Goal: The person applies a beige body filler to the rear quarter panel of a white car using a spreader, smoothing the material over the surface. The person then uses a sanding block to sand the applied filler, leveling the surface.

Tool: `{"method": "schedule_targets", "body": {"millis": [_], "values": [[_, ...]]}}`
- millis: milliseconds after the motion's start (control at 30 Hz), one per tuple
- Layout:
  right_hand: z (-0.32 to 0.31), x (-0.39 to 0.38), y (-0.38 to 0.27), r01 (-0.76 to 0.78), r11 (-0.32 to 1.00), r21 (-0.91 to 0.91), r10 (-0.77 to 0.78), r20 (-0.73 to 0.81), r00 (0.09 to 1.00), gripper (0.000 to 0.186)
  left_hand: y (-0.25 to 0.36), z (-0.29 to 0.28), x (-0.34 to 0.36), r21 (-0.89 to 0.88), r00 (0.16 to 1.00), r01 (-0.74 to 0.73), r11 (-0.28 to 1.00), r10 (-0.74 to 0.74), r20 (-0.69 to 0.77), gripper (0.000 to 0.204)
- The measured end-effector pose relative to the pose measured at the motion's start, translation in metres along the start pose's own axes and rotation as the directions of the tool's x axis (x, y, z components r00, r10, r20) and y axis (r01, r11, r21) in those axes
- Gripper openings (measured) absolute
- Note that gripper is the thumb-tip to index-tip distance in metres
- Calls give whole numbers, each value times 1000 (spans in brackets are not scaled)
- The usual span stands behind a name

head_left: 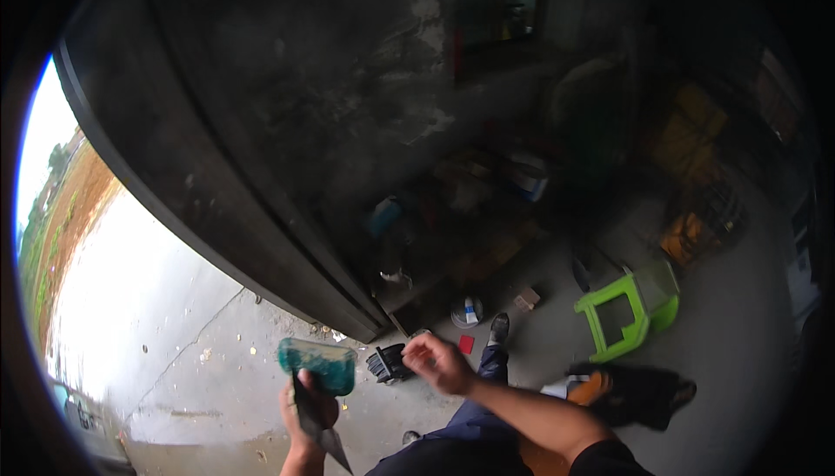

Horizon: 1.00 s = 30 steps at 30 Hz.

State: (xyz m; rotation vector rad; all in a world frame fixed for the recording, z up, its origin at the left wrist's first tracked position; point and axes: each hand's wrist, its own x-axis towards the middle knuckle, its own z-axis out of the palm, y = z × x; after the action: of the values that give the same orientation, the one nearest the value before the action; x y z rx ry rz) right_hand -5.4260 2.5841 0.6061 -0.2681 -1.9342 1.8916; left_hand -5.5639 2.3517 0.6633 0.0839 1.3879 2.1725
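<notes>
Nearest the camera, a dark sleeve [613, 461] bunched at the lower edge, and the bare right forearm [535, 408] ran from it up and leftward across the body. Its right hand [441, 365] hung above the floor [217, 389], wrist slightly bent, fingers loosely curled and partly open; motion blur hid the exact gap between them. It was closest to a black bundle [384, 365] on the floor.

Farther left, the left hand [297, 431] rose upright from the lower edge, its fingers closed narrowly around a teal container [318, 366], which was tilted and raised just beyond the fingertips. Along the same palm lay a dark, flat, blade-like piece [330, 446], its pointed end toward the wrist.

Beyond the hands were a red square [466, 344], a dark shoe [499, 329] and a green stool [644, 315].
</notes>
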Motion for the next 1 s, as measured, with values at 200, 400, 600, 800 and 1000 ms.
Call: {"method": "schedule_targets", "body": {"millis": [200,400,600,800,1000], "values": [[-229,186,197,-129,655,-745,215,20,976,41,-76,-12,82,-280,989,-57,958,16,-148,37],[-286,363,317,107,743,-661,58,223,973,33,-74,105,98,-71,679,-128,989,36,-734,38],[-272,415,333,305,707,-638,-106,331,938,28,-39,201,162,-228,700,-265,937,24,-713,50],[-324,390,171,696,537,-477,-329,641,693,17,-34,253,189,-23,795,-106,994,71,-603,34],[-280,363,-4,880,434,-196,-623,640,450,30,-8,257,202,-3,915,-75,997,68,-397,20]]}}
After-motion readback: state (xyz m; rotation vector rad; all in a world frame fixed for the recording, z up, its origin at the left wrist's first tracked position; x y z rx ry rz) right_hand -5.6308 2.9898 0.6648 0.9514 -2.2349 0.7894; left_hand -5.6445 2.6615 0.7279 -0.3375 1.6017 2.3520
